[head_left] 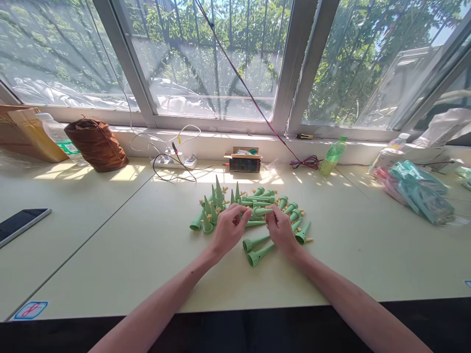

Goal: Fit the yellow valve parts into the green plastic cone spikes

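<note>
Both hands meet over a pile of green plastic watering spikes. The thumb and fingers of my right hand pinch the pointed end of one watering spike, which lies level with its cap end toward the left. At that cap end my left hand has its fingers closed in a pinch; what it grips is too small to make out. Several cones stand upright left of the hands, with small tan pieces among them. Two spikes lie nearer me, one with its open cap facing the front.
At the back are a small black box, a power strip with cables, and a green bottle. A brown cloth bag and a phone are on the left. Teal plastic packaging lies on the right.
</note>
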{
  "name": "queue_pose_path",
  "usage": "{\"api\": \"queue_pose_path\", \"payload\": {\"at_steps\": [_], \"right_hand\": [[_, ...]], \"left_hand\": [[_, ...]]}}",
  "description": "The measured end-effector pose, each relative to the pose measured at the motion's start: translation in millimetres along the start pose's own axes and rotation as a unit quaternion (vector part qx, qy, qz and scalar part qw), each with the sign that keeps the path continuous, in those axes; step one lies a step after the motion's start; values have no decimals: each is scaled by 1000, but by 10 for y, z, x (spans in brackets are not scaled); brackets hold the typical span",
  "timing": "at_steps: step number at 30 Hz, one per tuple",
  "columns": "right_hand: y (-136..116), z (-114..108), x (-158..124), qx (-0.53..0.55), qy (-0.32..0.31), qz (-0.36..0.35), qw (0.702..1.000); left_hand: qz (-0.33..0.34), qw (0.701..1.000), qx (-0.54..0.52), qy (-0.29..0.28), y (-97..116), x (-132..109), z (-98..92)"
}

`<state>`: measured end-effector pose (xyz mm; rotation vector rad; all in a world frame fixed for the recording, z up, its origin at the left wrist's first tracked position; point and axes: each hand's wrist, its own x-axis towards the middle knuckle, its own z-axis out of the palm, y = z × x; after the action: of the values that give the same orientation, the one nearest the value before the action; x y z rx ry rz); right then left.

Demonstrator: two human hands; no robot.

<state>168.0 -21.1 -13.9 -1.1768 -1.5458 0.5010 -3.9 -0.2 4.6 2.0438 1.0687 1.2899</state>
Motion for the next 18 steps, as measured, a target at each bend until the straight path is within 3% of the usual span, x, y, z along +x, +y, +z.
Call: {"api": "queue_pose_path", "payload": {"at_steps": [2,7,11,18], "right_hand": [[-6,-8,1,-8,-2,-5,1000],[-12,-10,0,-41,-26,-63,997],[-2,-4,-5,-37,-50,-83,995],[-11,-19,-5,-41,-46,-52,997]], "left_hand": [[-22,1000,-3,-2,11,8,-5],[-112,986,-84,-90,67,16,12],[-165,972,-108,-124,126,20,-7],[-140,973,-111,-145,111,12,-26]]}}
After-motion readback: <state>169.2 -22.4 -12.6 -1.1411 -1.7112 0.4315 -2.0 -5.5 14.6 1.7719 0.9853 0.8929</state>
